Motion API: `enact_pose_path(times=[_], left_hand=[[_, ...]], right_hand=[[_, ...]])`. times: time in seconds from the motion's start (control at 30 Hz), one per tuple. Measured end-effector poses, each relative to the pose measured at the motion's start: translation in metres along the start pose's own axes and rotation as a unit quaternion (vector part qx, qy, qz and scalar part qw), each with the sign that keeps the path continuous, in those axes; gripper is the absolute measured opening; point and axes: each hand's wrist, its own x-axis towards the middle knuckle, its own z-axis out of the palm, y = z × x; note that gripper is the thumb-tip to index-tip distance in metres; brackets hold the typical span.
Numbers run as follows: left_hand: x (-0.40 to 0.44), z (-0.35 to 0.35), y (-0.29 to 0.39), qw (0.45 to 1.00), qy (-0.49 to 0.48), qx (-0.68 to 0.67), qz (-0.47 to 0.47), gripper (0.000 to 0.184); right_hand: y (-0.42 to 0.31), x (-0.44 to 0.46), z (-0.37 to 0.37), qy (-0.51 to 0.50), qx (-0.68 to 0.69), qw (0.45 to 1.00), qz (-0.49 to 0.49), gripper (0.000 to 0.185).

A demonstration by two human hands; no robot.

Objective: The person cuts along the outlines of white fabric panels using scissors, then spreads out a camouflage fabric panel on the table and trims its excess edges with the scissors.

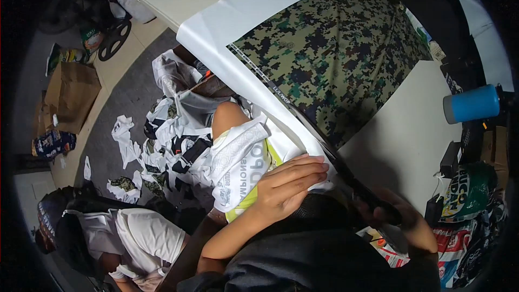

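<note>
A sheet of camouflage-printed fabric (pixel 335 48) with a white margin (pixel 216 57) lies over the table and hangs past its near edge. My left hand (pixel 294 184) is closed at that margin, fingers pressed together and thumb hidden. In the shadow to the right, my right hand (pixel 386 211) is wrapped around the black handles of long scissors (pixel 343 170). Their dark blades point up and left along the line between camouflage and white, near small printed lettering. Where the blade tips meet the fabric is hard to make out.
A pale table (pixel 394 105) carries the fabric; a blue tumbler (pixel 473 104) stands at the right. White and camouflage scraps (pixel 146 157) litter the floor. A person in a white shirt (pixel 146 232) is at lower left, near a brown paper bag (pixel 70 97).
</note>
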Motion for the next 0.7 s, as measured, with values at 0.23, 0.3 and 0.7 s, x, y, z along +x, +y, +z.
enact_pose_path(times=[0.23,0.3,0.7], left_hand=[[0.005,-0.002,0.001,1.0,0.0,-0.004,0.002,0.014],[0.005,-0.002,0.0,1.0,0.003,-0.006,0.001,0.015],[0.002,-0.007,0.003,0.999,-0.009,-0.031,-0.019,0.019]], right_hand=[[-0.016,-0.001,0.007,-0.001,-0.02,1.0,0.016,0.019],[-0.012,-0.001,0.002,0.005,-0.004,0.999,0.044,0.025],[-0.032,0.018,0.026,0.058,0.005,0.998,-0.008,0.05]])
